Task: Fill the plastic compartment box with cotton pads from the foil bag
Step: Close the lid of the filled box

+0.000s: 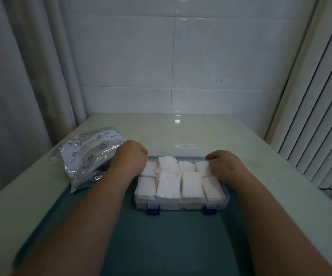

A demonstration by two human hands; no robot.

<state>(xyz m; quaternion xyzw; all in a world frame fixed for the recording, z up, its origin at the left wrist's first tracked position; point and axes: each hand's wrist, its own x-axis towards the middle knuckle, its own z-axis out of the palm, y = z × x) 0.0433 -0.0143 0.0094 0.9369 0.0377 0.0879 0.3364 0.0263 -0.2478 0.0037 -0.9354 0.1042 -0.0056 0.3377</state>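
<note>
Left hand (131, 156) and right hand (225, 163) are curling fingers over far corners of the compartment box (181, 205), whether gripping anything I cannot tell

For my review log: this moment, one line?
compartment box: pads fill visible compartments; left hand, right hand: at far corners; foil bag: beside box

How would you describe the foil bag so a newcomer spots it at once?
Start at the pale table against the tiled wall, where a clear compartment box sits on a teal mat. The foil bag lies left of that box, beside the left hand. It alone is crinkled, shiny silver with printed cartoon drawings.
</note>
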